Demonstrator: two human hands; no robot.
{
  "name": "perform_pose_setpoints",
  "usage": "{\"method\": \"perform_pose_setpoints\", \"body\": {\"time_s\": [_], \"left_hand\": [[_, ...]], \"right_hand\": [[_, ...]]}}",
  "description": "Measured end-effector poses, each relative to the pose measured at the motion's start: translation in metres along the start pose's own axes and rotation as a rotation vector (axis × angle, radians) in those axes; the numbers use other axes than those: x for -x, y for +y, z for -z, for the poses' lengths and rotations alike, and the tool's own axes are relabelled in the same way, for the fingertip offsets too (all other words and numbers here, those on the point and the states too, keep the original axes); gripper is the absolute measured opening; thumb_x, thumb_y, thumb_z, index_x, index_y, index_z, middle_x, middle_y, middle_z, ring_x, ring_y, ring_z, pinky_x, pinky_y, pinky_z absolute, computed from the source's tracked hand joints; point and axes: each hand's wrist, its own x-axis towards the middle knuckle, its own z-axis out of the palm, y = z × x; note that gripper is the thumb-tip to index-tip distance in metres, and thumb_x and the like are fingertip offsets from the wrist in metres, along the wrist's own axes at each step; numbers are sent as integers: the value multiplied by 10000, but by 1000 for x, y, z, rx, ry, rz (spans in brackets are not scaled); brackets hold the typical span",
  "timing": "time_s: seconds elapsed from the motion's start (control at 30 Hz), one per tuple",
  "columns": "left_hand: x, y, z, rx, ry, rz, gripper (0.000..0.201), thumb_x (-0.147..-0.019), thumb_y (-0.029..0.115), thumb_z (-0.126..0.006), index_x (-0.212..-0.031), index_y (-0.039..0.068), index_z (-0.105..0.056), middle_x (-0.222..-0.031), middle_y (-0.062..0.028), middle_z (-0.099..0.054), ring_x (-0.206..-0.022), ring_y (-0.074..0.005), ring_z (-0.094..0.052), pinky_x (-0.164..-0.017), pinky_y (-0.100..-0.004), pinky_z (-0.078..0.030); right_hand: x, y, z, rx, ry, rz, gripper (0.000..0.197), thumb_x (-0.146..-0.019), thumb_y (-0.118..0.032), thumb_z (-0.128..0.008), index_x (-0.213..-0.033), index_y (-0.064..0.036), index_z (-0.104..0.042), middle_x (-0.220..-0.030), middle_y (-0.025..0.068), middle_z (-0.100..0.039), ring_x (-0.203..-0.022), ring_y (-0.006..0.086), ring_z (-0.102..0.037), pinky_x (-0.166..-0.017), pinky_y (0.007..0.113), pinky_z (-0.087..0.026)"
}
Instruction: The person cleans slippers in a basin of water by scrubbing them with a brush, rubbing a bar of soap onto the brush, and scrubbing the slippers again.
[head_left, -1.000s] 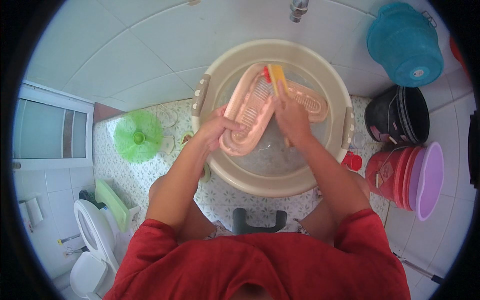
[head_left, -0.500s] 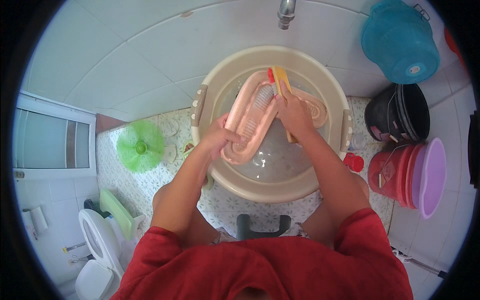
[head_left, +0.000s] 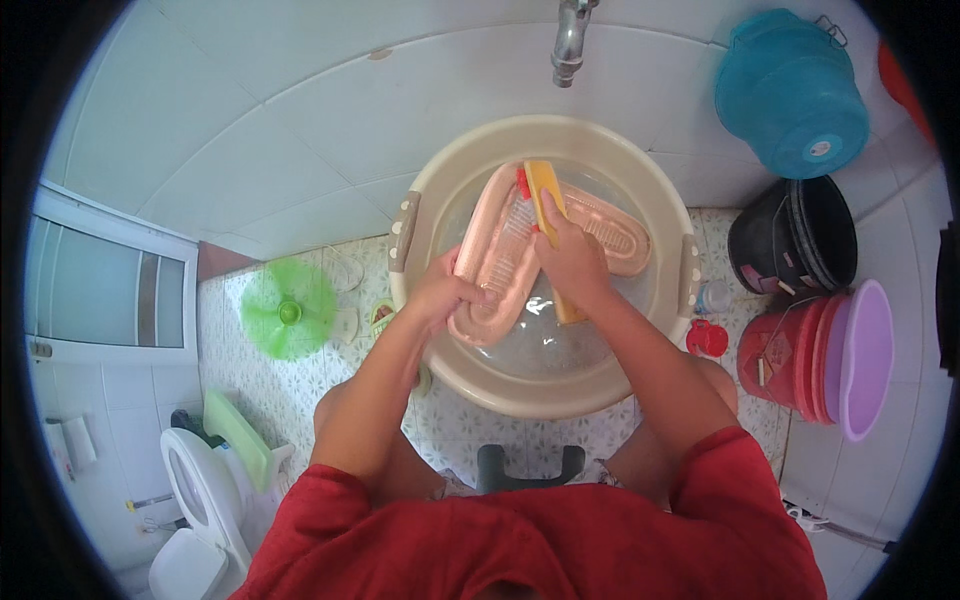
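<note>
My left hand (head_left: pixel 449 292) is closed on the near left rim of a long oval pink plastic tray (head_left: pixel 490 285), thumb over its inner side. The tray is tilted, its ribbed hollow facing up. My right hand (head_left: pixel 575 262) grips a yellow-backed scrub brush (head_left: pixel 543 190), whose red bristles touch the tray's upper part. The brush's lower end shows below the hand. A second pink oval piece (head_left: pixel 612 240) lies to the right behind the brush, in the beige round tub (head_left: pixel 545 402). Cloudy water (head_left: pixel 560 350) lies in the tub.
A metal tap (head_left: pixel 568 60) juts from the wall above the tub. At right stand a black bucket (head_left: pixel 770 240), red buckets (head_left: pixel 780 350) and a purple basin (head_left: pixel 868 360). A green fan blade (head_left: pixel 288 335) lies left; a red cup (head_left: pixel 707 338) sits beside the tub.
The view has shifted, so the tub and room sit slightly lower in the picture. My right hand and the brush have moved slightly left across the tray; both grips are kept.
</note>
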Motion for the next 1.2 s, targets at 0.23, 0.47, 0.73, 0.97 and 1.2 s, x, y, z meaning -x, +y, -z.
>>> {"method": "perform_pose_setpoints", "body": {"time_s": [0.23, 0.47, 0.73, 0.97, 1.2], "left_hand": [[2, 2, 6, 138, 36, 73, 661, -592, -142, -641, -1229, -35, -498, -1093, -143, -621, -964, -249, -640, -885, -352, -514], [2, 5, 2, 106, 137, 87, 650, -549, -149, -582, -1184, -12, -547, -1009, -126, -633, -889, -234, -638, -740, -329, -535], [-4, -4, 7, 35, 220, 87, 624, -545, -154, -542, -1154, -19, -553, -812, -90, -589, -646, -179, -584, -532, -278, -480], [-5, 0, 11, 18, 252, 47, 614, -546, -166, -516, -1146, -45, -553, -833, -110, -615, -609, -170, -577, -492, -262, -464], [1, 1, 0, -33, 209, 34, 582, -544, -168, -518, -1108, -45, -588, -827, -103, -622, -595, -157, -566, -494, -263, -465]], "right_hand": [[44, -22, -16, 66, -131, 107, 634, -873, -210, -511, -1466, -163, -293, -780, 250, -610, -746, 408, -612, -721, 465, -475], [12, -8, -5, 163, -8, 130, 553, -912, -257, -519, -1427, -139, -356, -778, 231, -638, -704, 384, -634, -637, 484, -493], [42, -22, -14, 190, -61, 149, 523, -954, -303, -451, -1447, -179, -325, -743, 246, -610, -699, 398, -618, -670, 486, -486], [35, -15, -11, 232, -55, 215, 547, -946, -293, -469, -1456, -188, -299, -766, 235, -621, -712, 393, -624, -668, 496, -483], [10, -6, 1, 150, -19, 13, 559, -944, -317, -468, -1462, -208, -287, -815, 222, -632, -711, 397, -626, -671, 491, -490]]}}
